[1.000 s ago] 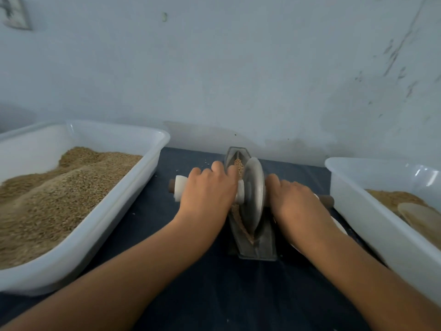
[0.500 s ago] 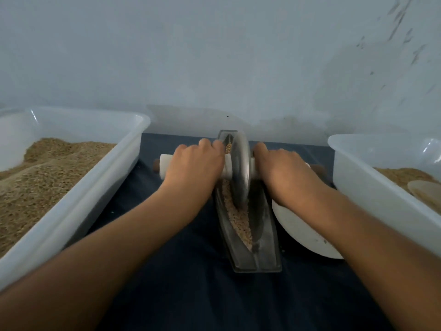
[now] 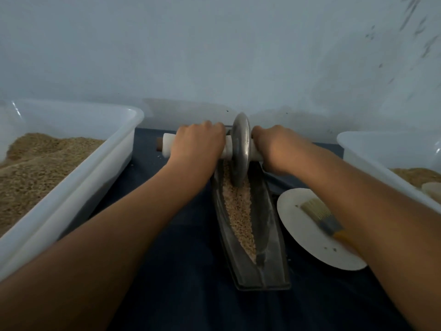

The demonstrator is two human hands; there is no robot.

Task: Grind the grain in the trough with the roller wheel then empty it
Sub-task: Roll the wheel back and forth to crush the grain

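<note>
Metal trough (image 3: 269, 237) sits lengthwise on the dark blue cloth (image 3: 181, 290), its near end closest to the camera, and everything else is placed around it. Pale grain (image 3: 238, 211) runs in a strip along its groove, tapering to a point toward the near end. Just right of the trough there's a white plate (image 3: 303, 237) with a brush (image 3: 322, 217) lying on it, bristles pointing away; the right forearm passes over the plate's far-right edge and hides the brush handle's end.

Further back, the roller wheel (image 3: 241, 149) stands upright in the trough's far half, its rim down in the grain. Left hand (image 3: 198, 145) is curled around the white axle handle (image 3: 167, 146) left of the wheel, and right hand (image 3: 274, 145) grips the handle on the other side, fingers wrapped over the top.

Left of the trough is a big white tub (image 3: 95, 177) heaped with brown grain, close to the left forearm. Right of it, another white tub (image 3: 372, 154) holds some grain too, partly cut off. Behind it all is a pale scuffed wall (image 3: 214, 56).
</note>
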